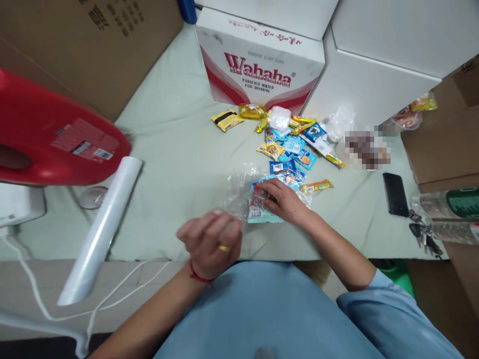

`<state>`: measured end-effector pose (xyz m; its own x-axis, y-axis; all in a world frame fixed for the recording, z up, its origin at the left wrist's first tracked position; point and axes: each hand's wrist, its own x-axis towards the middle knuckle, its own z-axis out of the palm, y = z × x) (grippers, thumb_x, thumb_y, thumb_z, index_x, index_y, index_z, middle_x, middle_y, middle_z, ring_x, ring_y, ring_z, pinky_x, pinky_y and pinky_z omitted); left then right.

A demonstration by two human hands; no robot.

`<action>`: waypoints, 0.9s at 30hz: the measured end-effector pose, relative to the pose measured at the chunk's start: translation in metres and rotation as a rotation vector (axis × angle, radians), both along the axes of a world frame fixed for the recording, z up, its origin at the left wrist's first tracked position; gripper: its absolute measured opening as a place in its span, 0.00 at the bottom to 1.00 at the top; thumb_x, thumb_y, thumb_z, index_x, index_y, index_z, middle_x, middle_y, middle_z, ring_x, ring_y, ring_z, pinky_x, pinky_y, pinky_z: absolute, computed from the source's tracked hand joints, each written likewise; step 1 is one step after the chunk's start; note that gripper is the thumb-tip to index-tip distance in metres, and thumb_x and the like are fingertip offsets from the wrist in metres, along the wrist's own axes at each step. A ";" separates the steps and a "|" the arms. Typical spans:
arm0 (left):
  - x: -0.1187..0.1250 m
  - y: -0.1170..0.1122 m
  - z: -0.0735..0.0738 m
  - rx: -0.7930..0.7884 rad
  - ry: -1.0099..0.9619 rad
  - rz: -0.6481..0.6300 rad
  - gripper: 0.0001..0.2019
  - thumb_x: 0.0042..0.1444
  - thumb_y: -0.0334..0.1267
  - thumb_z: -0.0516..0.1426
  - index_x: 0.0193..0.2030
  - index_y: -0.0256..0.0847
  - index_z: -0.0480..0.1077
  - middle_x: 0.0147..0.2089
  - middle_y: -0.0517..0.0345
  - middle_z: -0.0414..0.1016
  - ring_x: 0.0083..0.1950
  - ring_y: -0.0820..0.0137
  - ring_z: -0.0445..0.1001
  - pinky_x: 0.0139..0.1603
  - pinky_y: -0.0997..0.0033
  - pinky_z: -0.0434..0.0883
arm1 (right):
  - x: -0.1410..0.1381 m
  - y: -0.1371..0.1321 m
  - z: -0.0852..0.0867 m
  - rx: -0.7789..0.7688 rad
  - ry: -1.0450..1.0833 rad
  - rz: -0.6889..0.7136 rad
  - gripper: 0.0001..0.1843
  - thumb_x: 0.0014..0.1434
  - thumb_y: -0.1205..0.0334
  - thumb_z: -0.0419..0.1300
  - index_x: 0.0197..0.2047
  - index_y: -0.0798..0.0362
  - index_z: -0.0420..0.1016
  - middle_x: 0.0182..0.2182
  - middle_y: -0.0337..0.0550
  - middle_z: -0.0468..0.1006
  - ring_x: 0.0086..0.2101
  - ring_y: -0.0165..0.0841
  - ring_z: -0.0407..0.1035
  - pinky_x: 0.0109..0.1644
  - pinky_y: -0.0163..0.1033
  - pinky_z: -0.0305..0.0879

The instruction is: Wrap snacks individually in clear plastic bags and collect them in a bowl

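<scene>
My left hand (pixel 215 244), with a gold ring and a red cord bracelet, is raised near the table's front edge. Its fingers are curled and slightly blurred; what they hold, if anything, is hidden. Just beyond it a crumpled clear plastic bag (pixel 241 187) lies loose. My right hand (pixel 282 199) bends its fingers over a light-blue snack packet (pixel 258 215) with a red part showing under the fingertips. Behind that hand lie blue snack packets (pixel 282 168), a yellow-orange snack stick (pixel 317 186), a cookie packet (pixel 270 149) and several other small wrapped snacks.
A white and red water carton (pixel 262 70) stands at the back. To the left are a red jug (pixel 56 134) and a roll of clear film (pixel 101 229). A black phone (pixel 395 194), keys (pixel 424 237) and plastic bottles (pixel 462 203) lie at the right.
</scene>
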<state>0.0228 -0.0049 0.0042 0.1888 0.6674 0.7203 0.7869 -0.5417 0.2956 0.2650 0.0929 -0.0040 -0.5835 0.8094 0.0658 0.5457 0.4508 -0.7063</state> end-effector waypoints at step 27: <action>-0.012 0.026 -0.036 -0.383 0.073 0.254 0.12 0.68 0.40 0.57 0.56 0.45 0.73 0.66 0.40 0.72 0.74 0.45 0.64 0.68 0.32 0.64 | -0.028 0.002 0.023 -0.107 -0.288 -0.008 0.09 0.69 0.66 0.60 0.47 0.50 0.83 0.43 0.44 0.86 0.45 0.39 0.78 0.45 0.38 0.64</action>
